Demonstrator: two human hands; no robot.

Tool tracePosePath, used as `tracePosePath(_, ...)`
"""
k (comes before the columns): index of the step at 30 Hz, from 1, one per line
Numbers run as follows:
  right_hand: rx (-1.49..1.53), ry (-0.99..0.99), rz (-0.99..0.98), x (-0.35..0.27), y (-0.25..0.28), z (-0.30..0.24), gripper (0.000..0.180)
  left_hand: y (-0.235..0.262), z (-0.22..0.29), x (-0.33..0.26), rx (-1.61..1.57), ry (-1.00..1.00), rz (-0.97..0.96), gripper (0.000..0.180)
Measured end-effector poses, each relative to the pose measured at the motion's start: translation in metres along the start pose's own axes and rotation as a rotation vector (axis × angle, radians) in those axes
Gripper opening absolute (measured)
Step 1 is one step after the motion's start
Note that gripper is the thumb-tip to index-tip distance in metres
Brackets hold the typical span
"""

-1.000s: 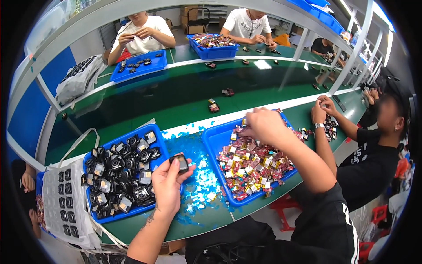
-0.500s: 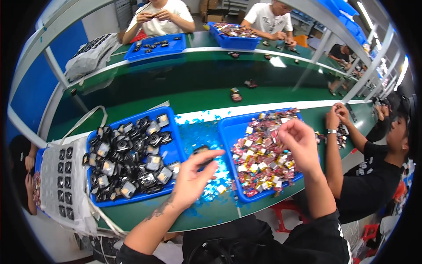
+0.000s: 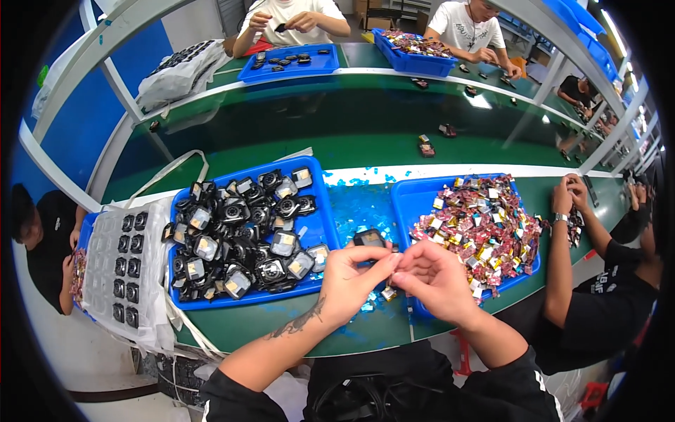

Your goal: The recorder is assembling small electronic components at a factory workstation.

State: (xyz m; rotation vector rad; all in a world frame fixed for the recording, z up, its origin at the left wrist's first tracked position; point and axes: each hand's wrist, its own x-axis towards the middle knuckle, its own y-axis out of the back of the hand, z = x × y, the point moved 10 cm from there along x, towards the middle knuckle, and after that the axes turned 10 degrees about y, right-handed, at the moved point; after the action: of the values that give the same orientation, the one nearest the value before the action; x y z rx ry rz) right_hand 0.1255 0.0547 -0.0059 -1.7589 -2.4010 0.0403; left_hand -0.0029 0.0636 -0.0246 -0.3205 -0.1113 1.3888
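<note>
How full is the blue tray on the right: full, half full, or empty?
Nearly full. Small pink, gold and silver parts cover most of the right blue tray, leaving only a bare strip along its left side.

Bright overhead light, glare on the green belt, sharp centre, fisheye bending, black vignette at edges

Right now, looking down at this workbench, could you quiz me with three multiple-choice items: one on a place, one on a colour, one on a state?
1. Where is the tray of black square parts?
A. left of the hands
B. right of the hands
C. on the upper shelf

2. What colour is the tray of foil-wrapped pieces?
A. red
B. blue
C. white

3. What is the left hand doing?
A. resting flat
B. holding a small black part
C. hanging off the bench

Answers: A, it lies to their left; B, its rim is blue; B, fingers grip the part, the right hand touching.
</note>
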Motion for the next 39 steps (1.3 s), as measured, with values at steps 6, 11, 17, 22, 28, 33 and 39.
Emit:
tracePosePath(6, -0.319, 0.26, 0.006, 0.032, 0.011, -0.049, 0.012, 0.002, 0.035, -0.008, 0.469, -0.279, 0.109, 0.012)
tracePosePath(11, -0.111, -0.148, -0.292, 0.037, -0.003, -0.011, 0.01, -0.003, 0.049, -0.013, 0.678, -0.458, 0.131, 0.014)
tracePosePath(17, -0.187, -0.218, -0.319, 0.039, 0.0, 0.006, 0.017, -0.022, 0.063, -0.023, 0.885, -0.672, 0.036, 0.014)
tracePosePath(22, -0.932, 0.42, -0.296, 0.042, -0.009, -0.03, 0.014, -0.002, 0.048, -0.011, 0.563, -0.353, 0.1, 0.013)
tracePosePath(28, -0.622, 0.258, -0.17, 0.037, -0.006, -0.045, 0.023, 0.006, 0.029, -0.001, 0.382, -0.193, 0.076, 0.013)
tracePosePath(33, -0.628, 0.503, 0.053, 0.032, -0.005, -0.064, 0.011, 0.008, 0.027, 0.0, 0.253, -0.157, 0.065, 0.02)
tracePosePath(39, -0.58, 0.424, 0.084, 0.024, -0.001, -0.057, 0.009, 0.007, 0.032, -0.004, 0.003, -0.164, 0.044, 0.052)
